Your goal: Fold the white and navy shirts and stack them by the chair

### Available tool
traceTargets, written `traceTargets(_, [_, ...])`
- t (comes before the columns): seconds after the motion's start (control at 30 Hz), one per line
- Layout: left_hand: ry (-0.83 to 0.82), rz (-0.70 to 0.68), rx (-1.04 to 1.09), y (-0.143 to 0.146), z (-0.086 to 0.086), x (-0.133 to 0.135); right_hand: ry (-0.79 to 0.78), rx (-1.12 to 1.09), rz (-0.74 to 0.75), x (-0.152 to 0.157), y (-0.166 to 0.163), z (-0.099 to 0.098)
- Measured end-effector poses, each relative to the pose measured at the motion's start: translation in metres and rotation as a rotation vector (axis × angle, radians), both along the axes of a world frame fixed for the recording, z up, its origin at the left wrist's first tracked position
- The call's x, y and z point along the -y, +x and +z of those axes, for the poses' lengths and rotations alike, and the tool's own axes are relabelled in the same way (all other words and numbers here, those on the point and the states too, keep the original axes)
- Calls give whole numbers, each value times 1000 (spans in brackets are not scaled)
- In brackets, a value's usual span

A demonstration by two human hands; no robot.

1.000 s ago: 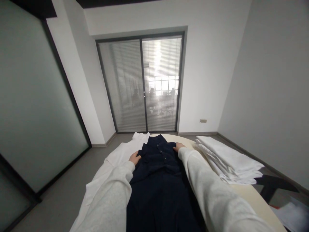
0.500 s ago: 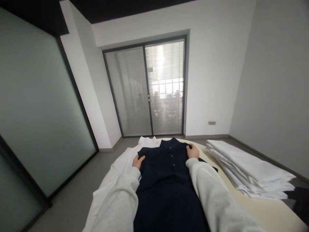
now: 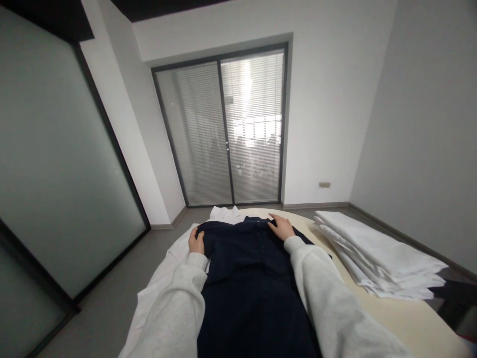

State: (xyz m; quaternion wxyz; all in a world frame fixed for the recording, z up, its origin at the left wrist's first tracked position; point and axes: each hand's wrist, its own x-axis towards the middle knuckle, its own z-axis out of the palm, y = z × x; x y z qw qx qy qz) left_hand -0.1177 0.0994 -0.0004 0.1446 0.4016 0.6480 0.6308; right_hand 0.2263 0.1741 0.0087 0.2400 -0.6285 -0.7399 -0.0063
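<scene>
Left hand (image 3: 196, 241), in the head view, is closed with thumb and fingers on the shoulder edge of the navy shirt (image 3: 253, 288); the right hand (image 3: 280, 227) lies by its collar, thumb and forefinger parted, and whether it pinches cloth I cannot tell. The shirt lies along the worktop (image 3: 395, 318), between a white garment (image 3: 179, 253) and a folded white stack (image 3: 376, 248). To handle it well, I'd grip both shoulders evenly, draw the cloth gently taut and keep the white garment's edge out of the grasp.
</scene>
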Motion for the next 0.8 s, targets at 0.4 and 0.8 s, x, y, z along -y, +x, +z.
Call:
traceTargets(0.4, [68, -373, 22, 2, -9, -3, -193, 28, -24, -14, -1, -21])
traceTargets(0.8, [44, -294, 57, 2, -12, -6, 184, -368, -92, -13, -6, 6])
